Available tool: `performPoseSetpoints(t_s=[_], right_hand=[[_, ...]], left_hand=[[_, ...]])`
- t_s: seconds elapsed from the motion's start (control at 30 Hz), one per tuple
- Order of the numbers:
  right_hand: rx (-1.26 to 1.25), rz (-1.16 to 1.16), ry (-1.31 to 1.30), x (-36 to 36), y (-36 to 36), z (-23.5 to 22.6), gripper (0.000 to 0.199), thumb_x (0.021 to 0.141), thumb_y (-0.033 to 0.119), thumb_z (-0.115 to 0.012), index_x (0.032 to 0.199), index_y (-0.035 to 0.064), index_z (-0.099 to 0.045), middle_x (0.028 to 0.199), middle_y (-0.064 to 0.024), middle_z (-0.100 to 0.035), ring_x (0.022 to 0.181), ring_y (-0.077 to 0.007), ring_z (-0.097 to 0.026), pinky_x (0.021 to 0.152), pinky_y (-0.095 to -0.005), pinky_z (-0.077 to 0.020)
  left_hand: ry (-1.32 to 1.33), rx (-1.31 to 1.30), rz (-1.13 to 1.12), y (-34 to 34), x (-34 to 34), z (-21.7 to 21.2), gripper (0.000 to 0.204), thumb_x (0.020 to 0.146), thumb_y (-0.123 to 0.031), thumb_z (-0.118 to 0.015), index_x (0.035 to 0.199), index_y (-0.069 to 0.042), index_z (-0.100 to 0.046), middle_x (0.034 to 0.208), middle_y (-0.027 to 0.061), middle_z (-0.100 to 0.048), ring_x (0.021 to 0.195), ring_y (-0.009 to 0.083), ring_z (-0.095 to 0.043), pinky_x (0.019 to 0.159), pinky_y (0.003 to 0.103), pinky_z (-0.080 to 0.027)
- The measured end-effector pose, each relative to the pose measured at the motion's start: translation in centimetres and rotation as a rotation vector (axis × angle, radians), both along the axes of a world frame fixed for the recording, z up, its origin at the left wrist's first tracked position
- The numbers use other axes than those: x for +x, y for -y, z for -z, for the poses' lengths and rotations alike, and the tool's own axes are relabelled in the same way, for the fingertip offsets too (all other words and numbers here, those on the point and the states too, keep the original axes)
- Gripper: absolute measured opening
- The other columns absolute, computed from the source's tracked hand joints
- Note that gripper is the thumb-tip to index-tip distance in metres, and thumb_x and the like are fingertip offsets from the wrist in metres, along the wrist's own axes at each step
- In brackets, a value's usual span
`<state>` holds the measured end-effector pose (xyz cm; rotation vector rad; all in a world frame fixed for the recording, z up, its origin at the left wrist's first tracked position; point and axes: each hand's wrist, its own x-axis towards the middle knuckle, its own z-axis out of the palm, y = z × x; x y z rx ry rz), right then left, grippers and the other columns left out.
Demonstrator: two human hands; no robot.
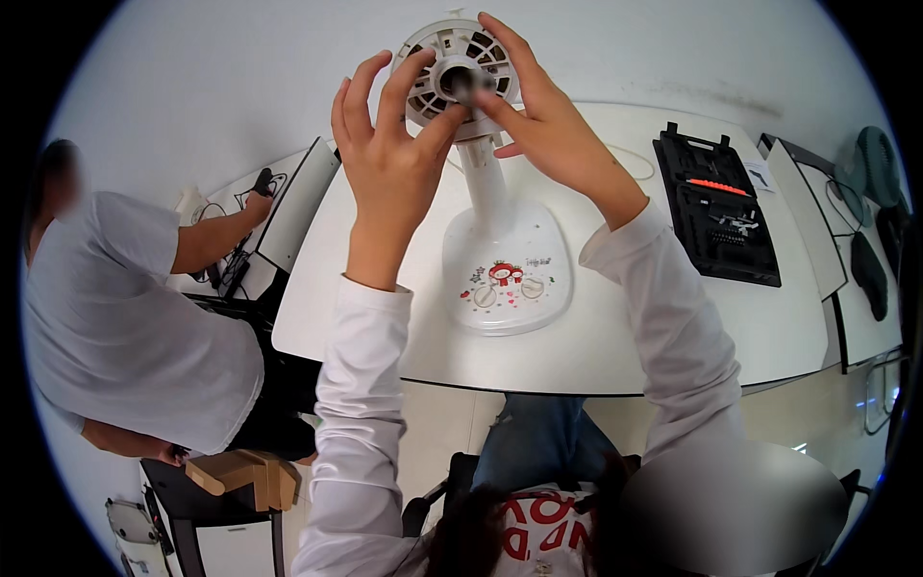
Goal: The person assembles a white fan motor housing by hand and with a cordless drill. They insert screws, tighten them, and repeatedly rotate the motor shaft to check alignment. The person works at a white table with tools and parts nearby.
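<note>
Both hands are up at the fan head: left hand spread, thumb and forefinger pinching at the blurred hub, right hand pinching it from the other side, I judge so each steadies it against the other. I see the fan upright on the white table, its base toward me so the bare motor housing faces up. Further right lies an open black tool case; at left another person's hand rests on another table.
</note>
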<state>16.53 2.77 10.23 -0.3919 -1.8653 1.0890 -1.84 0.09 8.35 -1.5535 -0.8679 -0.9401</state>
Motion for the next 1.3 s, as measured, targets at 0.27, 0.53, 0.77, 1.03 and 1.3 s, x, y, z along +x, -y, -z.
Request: performPoseSetpoints(t_s=[0.27, 0.53, 0.77, 1.03, 1.3], right_hand=[[0.383, 0.226, -0.064, -1.3, -2.9, 2.4, 0.067, 0.095, 0.012, -0.054, 0.15, 0.0145, -0.018, 0.141, -0.025, -0.036, 0.125, -0.0421, -0.041, 0.105, -0.0421, -0.0363], [0.045, 0.127, -0.043, -1.2, -0.6, 1.5, 0.062, 0.096, 0.01, -0.045, 0.149, 0.0299, -0.018, 0.147, -0.008, -0.033, 0.115, -0.0252, -0.055, 0.076, -0.0361, -0.0583], [0.007, 0.14, -0.041, -1.2, -1.0, 2.1, 0.065, 0.094, 0.003, -0.039, 0.149, 0.0307, -0.017, 0.147, -0.0077, -0.033, 0.122, -0.0272, -0.05, 0.08, -0.0395, -0.0578], [0.096, 0.104, -0.117, -0.9, -1.6, 2.5, 0.06, 0.095, 0.008, -0.045, 0.148, 0.0267, -0.025, 0.141, -0.0147, -0.036, 0.113, -0.0289, -0.053, 0.071, -0.0358, -0.0596], [0.149, 0.176, -0.078, -0.9, -1.9, 2.8, 0.054, 0.096, 0.014, -0.047, 0.146, 0.0252, -0.029, 0.137, -0.0211, -0.04, 0.114, -0.0356, -0.053, 0.086, -0.0395, -0.0507]], left_hand=[[-0.171, -0.106, -0.094, 1.0, 1.2, -2.3, 0.003, 0.065, -0.017, -0.069, 0.065, -0.015, -0.066, 0.128, -0.0037, -0.055, 0.127, 0.0253, -0.042, 0.106, 0.057, -0.028], [-0.437, -0.173, -0.101, 1.4, 1.7, -4.2, 0.005, 0.071, -0.018, -0.066, 0.07, -0.014, -0.064, 0.127, -0.0008, -0.053, 0.128, 0.0248, -0.042, 0.107, 0.062, -0.027], [-0.543, -0.363, -0.108, 1.6, 1.5, -5.2, 0.014, 0.08, -0.021, -0.06, 0.085, -0.011, -0.068, 0.143, 0.0066, -0.041, 0.134, 0.0283, -0.036, 0.108, 0.067, -0.023], [-0.458, -0.242, -0.123, 1.4, 1.4, -3.8, 0.006, 0.072, -0.013, -0.066, 0.078, -0.014, -0.067, 0.121, 0.0018, -0.052, 0.129, 0.0266, -0.041, 0.104, 0.06, -0.032], [-0.436, -0.138, -0.081, 0.8, 0.2, -3.4, 0.013, 0.069, -0.019, -0.069, 0.082, -0.022, -0.071, 0.12, -0.0021, -0.059, 0.121, 0.0267, -0.05, 0.104, 0.058, -0.032]])
